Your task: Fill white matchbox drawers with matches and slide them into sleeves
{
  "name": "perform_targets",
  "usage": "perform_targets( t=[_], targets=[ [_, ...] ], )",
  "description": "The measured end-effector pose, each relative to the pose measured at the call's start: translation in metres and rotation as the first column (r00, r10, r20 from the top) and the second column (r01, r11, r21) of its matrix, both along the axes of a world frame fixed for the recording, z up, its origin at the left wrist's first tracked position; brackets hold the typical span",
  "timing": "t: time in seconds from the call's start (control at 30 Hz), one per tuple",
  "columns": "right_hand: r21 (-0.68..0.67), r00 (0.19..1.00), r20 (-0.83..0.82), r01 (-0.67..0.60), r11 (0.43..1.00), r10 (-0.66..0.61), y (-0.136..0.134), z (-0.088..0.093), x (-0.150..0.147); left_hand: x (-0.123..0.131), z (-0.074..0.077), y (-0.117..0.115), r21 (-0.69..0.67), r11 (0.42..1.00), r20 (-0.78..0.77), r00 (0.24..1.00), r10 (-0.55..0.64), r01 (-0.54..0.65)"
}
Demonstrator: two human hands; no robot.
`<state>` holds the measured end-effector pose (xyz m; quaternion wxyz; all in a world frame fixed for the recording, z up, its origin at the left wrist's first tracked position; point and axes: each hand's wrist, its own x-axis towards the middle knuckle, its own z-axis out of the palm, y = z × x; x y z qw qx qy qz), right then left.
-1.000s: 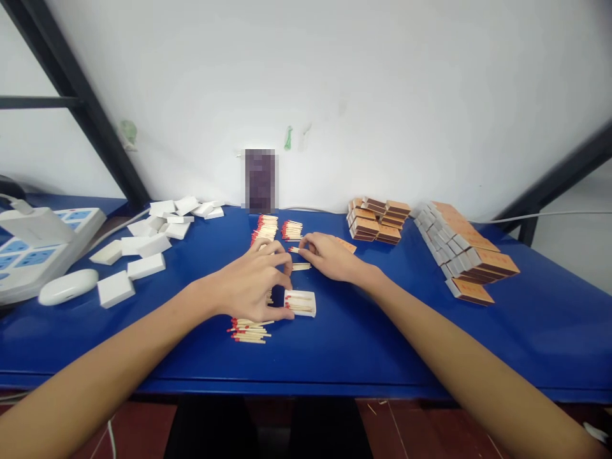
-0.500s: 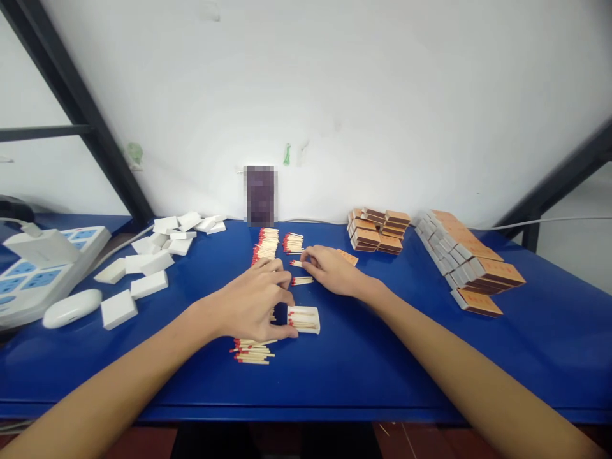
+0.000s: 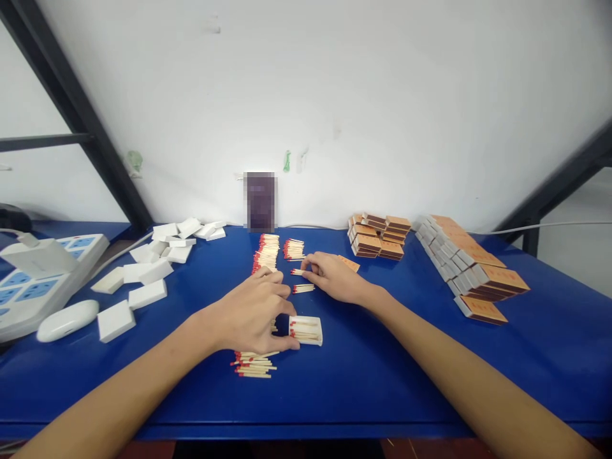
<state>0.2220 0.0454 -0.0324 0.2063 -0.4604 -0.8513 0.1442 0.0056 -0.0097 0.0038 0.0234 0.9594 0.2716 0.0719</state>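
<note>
My left hand (image 3: 251,309) is curved around the left end of a small white matchbox tray (image 3: 320,331), thumb at its near side and a finger at its far side. Several red-tipped matches (image 3: 306,335) lie in the tray. Just beyond, the fingers of my right hand (image 3: 337,275) are closed on a few matches (image 3: 296,272) at the table surface. A short row of matches (image 3: 304,289) lies between that hand and the tray. Larger match piles sit at the back (image 3: 266,250), behind my right hand (image 3: 293,249), and in front of my left hand (image 3: 253,367).
White tray pieces (image 3: 148,293) are scattered on the left, beside a white oval case (image 3: 67,320) and a power strip (image 3: 62,274). Orange matchboxes stand in a small stack (image 3: 377,242) and a long stack (image 3: 497,277) on the right. An orange piece (image 3: 350,263) lies behind my right hand.
The whole scene sits slightly lower in the picture. Both hands keep nearly the same places relative to the tray and matches.
</note>
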Motion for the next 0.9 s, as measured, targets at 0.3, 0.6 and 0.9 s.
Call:
perform_targets(
  t=[0.3, 0.6, 0.9],
  targets=[
    [-0.03, 0.999, -0.027, 0.028, 0.999, -0.028, -0.0006, 0.0038, -0.0007, -0.0017, -0.0042, 0.0015, 0.019, 1.0, 0.037, 0.999, -0.004, 0.003],
    [-0.005, 1.0, -0.026, 0.015, 1.0, -0.015, 0.0004, -0.0002, -0.0004, -0.0009, -0.0031, 0.0014, 0.016, 1.0, 0.025, 1.0, -0.006, 0.006],
    [0.003, 1.0, -0.018, -0.008, 1.0, 0.009, 0.0015, -0.0012, 0.0014, -0.0013, -0.0046, 0.002, 0.013, 1.0, 0.033, 0.999, -0.005, 0.005]
  ],
)
